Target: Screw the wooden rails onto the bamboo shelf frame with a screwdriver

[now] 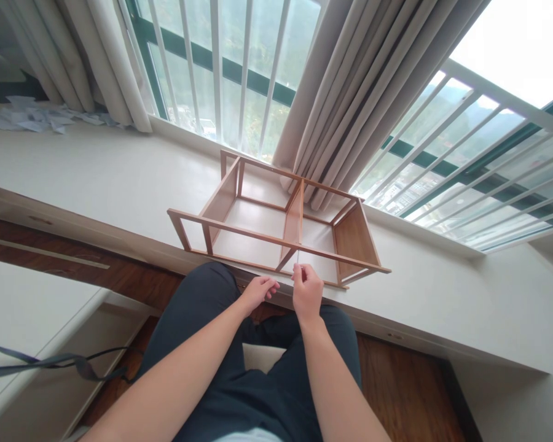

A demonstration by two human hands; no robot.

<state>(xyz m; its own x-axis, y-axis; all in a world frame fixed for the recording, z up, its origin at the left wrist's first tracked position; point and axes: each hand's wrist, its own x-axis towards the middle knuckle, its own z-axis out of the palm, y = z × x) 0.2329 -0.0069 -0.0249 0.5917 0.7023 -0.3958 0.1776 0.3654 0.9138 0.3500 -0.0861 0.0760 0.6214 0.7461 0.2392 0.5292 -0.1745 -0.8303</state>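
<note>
A brown wooden frame shelf [258, 236] lies on its side on the white window ledge, with upright panels dividing it. My right hand [308, 291] is closed in a pinch at the near side of the frame, below the middle panel. A thin, pale rod [297, 258] sticks up from its fingertips towards the frame's front rail; its lower part is hidden in the fingers. To the left, my left hand [259, 293] hovers above my lap just short of the ledge edge. Its fingers are loosely bent and somewhat apart, with nothing visible in them.
Behind the frame, a beige curtain [341, 104] hangs down to the ledge, with barred windows on both sides. Scraps of white paper [37, 115] lie at the far left of the ledge [96, 166]. A dark strap [55, 362] trails across a white surface at lower left.
</note>
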